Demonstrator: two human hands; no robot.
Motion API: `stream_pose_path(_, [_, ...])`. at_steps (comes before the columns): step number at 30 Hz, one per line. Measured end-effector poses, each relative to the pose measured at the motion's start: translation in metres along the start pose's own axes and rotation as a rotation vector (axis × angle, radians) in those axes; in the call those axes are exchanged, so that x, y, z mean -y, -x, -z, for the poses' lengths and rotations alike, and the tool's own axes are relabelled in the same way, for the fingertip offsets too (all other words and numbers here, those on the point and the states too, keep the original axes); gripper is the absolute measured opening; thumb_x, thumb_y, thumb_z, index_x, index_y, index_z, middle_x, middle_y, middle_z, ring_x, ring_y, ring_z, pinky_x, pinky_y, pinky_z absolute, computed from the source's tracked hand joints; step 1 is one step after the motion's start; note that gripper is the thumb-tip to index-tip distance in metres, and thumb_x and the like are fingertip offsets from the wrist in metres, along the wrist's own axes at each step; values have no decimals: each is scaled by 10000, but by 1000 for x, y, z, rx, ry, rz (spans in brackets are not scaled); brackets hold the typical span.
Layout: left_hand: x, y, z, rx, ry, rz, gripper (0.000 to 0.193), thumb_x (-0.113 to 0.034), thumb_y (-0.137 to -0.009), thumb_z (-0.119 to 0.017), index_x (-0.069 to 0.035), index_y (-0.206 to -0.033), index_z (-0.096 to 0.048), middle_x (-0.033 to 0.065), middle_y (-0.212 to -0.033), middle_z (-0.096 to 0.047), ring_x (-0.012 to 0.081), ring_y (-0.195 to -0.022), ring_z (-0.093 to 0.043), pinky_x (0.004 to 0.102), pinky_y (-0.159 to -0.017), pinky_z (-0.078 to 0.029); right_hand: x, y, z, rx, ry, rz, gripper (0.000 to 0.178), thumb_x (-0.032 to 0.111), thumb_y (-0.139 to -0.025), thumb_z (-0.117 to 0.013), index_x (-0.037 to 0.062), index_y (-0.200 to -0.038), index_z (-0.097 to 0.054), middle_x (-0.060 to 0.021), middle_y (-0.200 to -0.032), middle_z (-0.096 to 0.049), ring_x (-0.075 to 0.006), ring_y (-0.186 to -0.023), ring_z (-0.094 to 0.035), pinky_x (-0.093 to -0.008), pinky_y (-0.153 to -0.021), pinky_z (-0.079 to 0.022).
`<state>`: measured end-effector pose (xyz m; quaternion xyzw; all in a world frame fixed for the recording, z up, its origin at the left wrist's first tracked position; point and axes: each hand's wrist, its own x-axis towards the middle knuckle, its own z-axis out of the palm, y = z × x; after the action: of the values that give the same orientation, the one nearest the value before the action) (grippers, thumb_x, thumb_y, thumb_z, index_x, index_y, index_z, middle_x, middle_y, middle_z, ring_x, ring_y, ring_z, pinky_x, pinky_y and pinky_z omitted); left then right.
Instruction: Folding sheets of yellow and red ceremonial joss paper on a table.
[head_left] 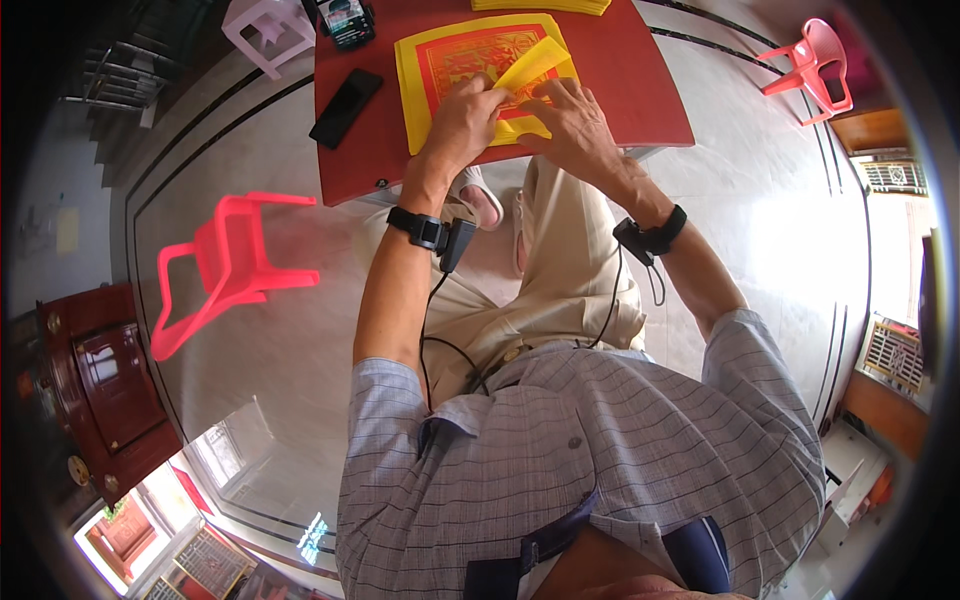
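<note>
A stack of yellow paper sheets printed with a red design (450, 62) lies on the red table. The right part of the top sheet is folded over into a slanting yellow flap (532, 66). My left hand (466, 118) is closed, its thumb and fingers pinching the lower end of this flap over the print. My right hand (576, 128) bends its fingers round the sheet's right edge, thumb apart near the lower edge. Part of the paper under both hands is hidden.
The red table (645, 85) also holds a black phone (346, 107), another phone with a lit screen (348, 24) and more yellow paper (545, 4) at the far edge. Pink plastic chairs stand left (225, 255) and far right (815, 72); a pale stool (268, 30) is behind the table.
</note>
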<state>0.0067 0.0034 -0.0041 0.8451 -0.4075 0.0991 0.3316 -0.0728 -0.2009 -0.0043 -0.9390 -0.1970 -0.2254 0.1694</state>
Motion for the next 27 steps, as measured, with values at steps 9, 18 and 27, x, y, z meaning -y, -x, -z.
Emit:
stream_pose_path(9, [4,1,-3,-11,17,11,202,13,-903,-696,-57,-1088,-739,164,-1047,-685,401,-1032,-660,477,-900,-547,13,-17,-6,35,-95,-35,399,184,-803,-828,107,-1184,-739,-121,-1223,-680,-359,-1179,-591,-507,-1013,-446])
stream_pose_path(18, [0,-1,0,-49,5,-60,210,-4,-855,-711,-57,-1047,-775,159,-938,-659,377,-941,-666,480,-824,-557,10,-17,-6,40,-64,30,329,193,-814,-836,96,-1120,-763,-100,-1163,-693,-346,-1173,-595,-488,-997,-462])
stream_pose_path(27, [3,3,-4,-80,56,-92,204,-156,-916,-756,-58,-1094,-772,168,-919,-659,378,-914,-666,484,-819,-558,-3,-6,-2,7,123,66,305,93,-801,-769,96,-1105,-765,-73,-1112,-673,-279,-1130,-611,-445,-996,-458])
